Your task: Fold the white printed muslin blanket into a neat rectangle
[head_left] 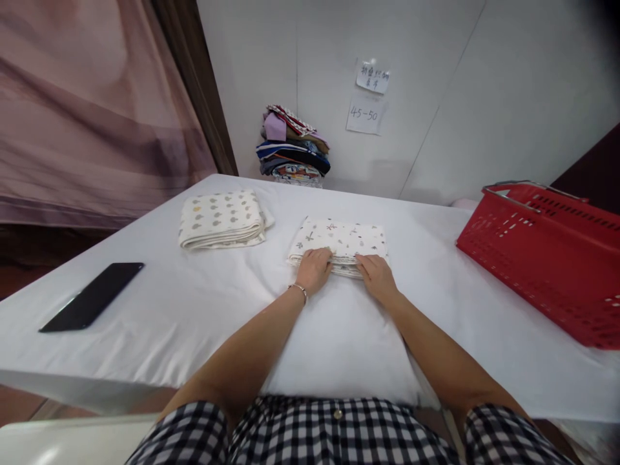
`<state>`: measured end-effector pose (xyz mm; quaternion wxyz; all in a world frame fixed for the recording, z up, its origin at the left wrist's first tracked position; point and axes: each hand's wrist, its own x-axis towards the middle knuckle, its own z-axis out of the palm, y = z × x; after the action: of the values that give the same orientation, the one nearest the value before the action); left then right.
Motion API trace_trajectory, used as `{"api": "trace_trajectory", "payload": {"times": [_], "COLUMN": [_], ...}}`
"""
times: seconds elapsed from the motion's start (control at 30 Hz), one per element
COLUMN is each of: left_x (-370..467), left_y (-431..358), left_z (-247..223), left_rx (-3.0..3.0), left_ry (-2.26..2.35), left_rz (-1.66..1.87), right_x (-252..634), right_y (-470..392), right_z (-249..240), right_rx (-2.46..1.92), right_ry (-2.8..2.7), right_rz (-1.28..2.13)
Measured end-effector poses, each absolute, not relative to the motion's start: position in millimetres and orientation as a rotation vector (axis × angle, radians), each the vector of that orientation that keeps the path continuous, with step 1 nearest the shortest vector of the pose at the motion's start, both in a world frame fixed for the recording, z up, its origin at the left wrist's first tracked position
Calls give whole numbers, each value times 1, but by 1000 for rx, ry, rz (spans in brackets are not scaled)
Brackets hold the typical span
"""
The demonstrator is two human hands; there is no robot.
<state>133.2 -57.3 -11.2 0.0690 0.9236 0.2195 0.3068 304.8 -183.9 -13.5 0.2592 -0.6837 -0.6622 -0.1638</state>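
Note:
A folded white cloth (346, 237) with small printed motifs lies flat on the white-covered table in front of me. My left hand (314, 268) grips the left part of its near edge, fingers on top and the thumb toward the layers. On the right part of the same edge, my right hand (376, 274) holds the layers in the same way. Several fold layers show between the two hands. The undersides of both hands and the thumbs are partly hidden. A second folded cloth (223, 216), cream with grey tree-like prints, rests to the left, apart from my hands.
A black flat device (94, 296) lies at the table's left. On the right stands a red plastic basket (547, 258) with metal handles. Behind the table's far edge is a stack of folded fabrics (294, 145) against the wall. Pink curtain (97, 110) hangs at left.

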Motion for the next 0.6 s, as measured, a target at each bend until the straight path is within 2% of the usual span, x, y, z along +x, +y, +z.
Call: {"api": "trace_trajectory", "payload": {"times": [0.27, 0.6], "left_x": [127, 121], "left_y": [-46, -44], "left_z": [-10, -5], "left_rx": [2805, 2779], "left_ry": [835, 736], "left_rz": [943, 1027], "right_x": [306, 309], "right_y": [-186, -186], "right_z": [-12, -14], "right_rx": [-1812, -1820], "right_ry": [-1803, -1809], "right_rz": [-419, -399]}}
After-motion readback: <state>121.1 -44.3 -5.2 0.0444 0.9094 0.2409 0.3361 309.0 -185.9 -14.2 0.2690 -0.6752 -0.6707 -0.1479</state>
